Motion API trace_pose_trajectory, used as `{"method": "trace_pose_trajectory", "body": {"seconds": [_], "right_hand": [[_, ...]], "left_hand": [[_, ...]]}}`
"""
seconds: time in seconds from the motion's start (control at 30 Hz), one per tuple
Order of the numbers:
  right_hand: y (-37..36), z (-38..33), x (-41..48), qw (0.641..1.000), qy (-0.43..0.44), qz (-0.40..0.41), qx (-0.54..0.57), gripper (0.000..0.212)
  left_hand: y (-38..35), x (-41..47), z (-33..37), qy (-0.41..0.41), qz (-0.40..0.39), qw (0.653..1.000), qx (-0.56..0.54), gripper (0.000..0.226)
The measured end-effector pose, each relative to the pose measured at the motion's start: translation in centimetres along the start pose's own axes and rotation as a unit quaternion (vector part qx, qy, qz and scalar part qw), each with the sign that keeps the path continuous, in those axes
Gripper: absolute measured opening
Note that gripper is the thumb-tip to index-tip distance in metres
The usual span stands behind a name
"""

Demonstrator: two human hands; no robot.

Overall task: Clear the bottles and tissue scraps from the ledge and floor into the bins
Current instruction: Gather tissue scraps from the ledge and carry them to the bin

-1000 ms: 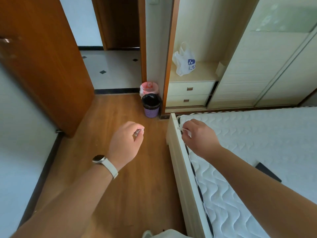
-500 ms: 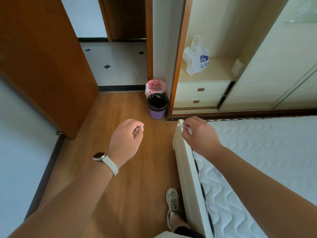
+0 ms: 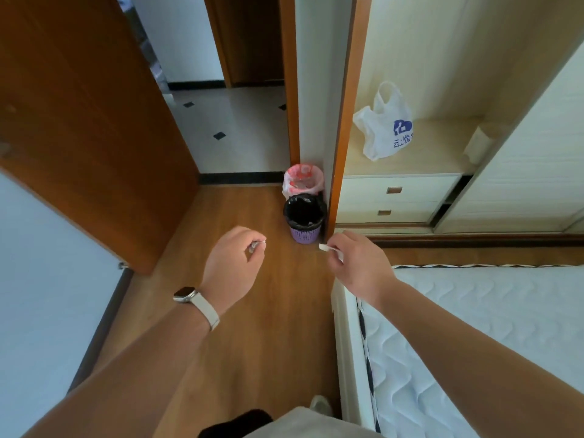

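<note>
Distance to purple bin (image 3: 304, 234) nearly even for both hands, right hand (image 3: 357, 263) looking slightly nearer. Holds left hand (image 3: 234, 260) short of the bin and to its left, fingertips pinching left scrap (image 3: 260, 245). Pinches right scrap (image 3: 325, 247) short of the bin at its right, long axis level, free end toward it. Two tissue scraps, two bins: pink-lined bin (image 3: 289, 184) just behind the purple one. No bottles in view.

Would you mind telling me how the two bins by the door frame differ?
The purple bin has a black liner and a visible lattice wall. The pink-lined bin is wrapped in a pink-and-white bag that hides its wall. The purple bin stands in front and the pink-lined bin sits behind it. Both stand upright and open-topped on the wooden floor.
</note>
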State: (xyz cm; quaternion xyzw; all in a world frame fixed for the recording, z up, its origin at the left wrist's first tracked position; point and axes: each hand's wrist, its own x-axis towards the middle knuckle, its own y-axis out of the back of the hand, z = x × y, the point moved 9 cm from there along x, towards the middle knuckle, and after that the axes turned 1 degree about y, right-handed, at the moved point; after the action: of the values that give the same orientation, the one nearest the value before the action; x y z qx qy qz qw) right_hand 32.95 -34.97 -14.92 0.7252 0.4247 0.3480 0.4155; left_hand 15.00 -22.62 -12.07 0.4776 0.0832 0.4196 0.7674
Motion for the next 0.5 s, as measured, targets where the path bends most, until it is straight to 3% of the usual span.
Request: {"method": "trace_pose_trajectory", "body": {"seconds": [0.3,0.5], "right_hand": [[-2.2,2.3,8.6,1.000,-0.022,-0.007,0.011,0.016],[-5.0,2.5,17.0,0.999,-0.045,-0.012,-0.012,0.015]], "left_hand": [[-1.5,8.6,-3.6,-0.010,-0.014,1.000,0.008,0.013],[-3.3,16.0,-9.6,-0.010,-0.031,0.999,-0.011,0.012]]}}
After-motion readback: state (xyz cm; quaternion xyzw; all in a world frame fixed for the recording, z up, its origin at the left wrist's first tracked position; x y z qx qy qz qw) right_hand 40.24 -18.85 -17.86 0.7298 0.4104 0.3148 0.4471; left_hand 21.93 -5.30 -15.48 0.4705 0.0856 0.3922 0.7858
